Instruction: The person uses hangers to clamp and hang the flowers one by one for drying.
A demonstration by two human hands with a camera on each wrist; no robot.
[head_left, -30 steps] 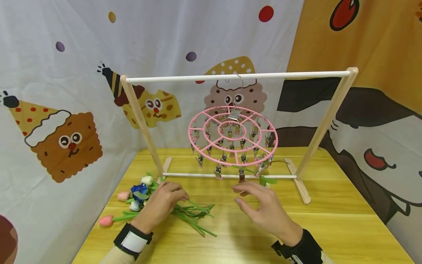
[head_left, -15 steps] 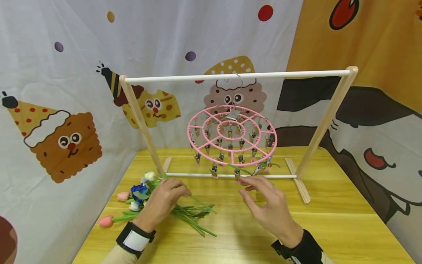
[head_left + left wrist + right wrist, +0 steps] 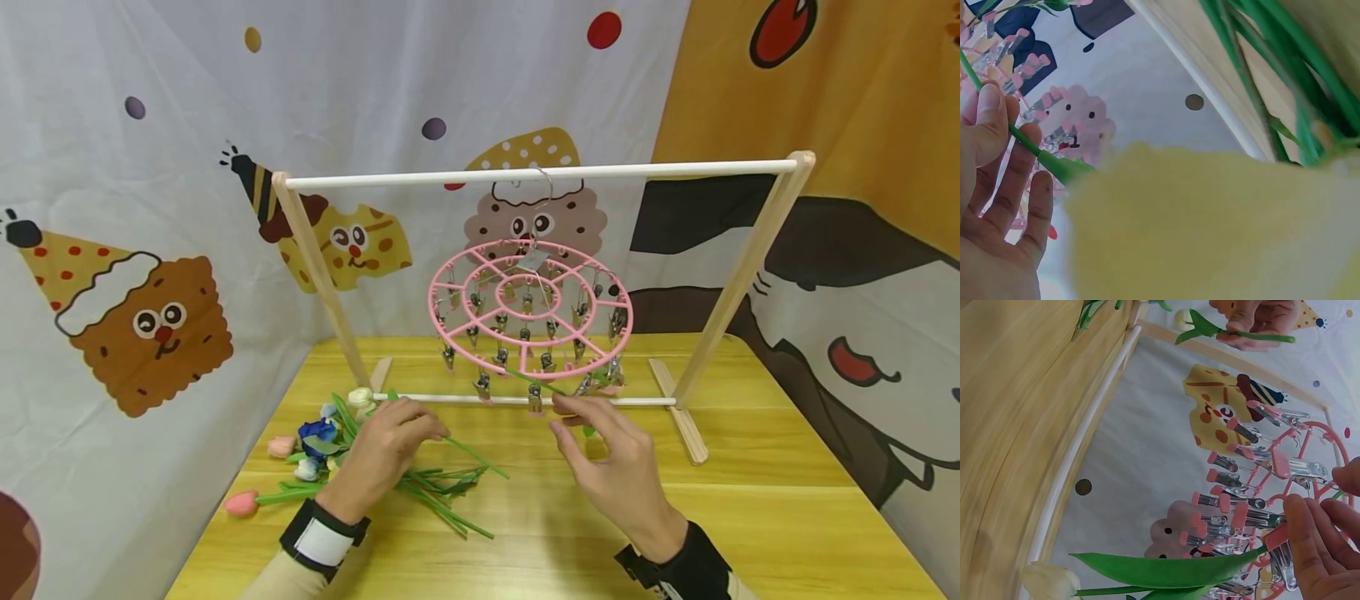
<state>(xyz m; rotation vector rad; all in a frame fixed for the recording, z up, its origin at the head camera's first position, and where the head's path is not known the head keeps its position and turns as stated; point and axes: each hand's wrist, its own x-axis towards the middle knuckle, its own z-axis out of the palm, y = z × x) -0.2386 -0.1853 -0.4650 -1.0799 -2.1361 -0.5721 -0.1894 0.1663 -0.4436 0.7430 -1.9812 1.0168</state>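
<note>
Left hand (image 3: 390,454), left of centre in the head view: thumb and fingertips pinched the thin green stem of a cream-white tulip (image 3: 1222,231). Its bloom filled the lower right of the left-wrist view, badly blurred. Right hand (image 3: 618,479), right of centre: thumb and forefinger stood apart, the fingers right beside a metal clip (image 3: 1282,559); could not tell whether they touched it. The two hands were well apart.

That clip gripped the stem of a second white tulip (image 3: 1054,581), its bloom at the lower left of the right-wrist view.

Handling, my judgement: flowers looked artificial, so very light; stem smooth, springy, liable to roll between fingertips. Best hold: partway along the stem, leaving the end free; the bloom would likely crush or pull loose. Clips probably stiff-sprung, best squeezed at the tail.

Farther out: a pink round hanger (image 3: 523,362), clips dangling, hung from the white top rail (image 3: 420,178) of a wooden-legged rack. Lower left of the head view: blue flower (image 3: 318,430), pink tulip (image 3: 242,503) and loose green stems (image 3: 453,518) on the wood-grain desk (image 3: 780,525). Cartoon-print cloth (image 3: 352,83) behind.
</note>
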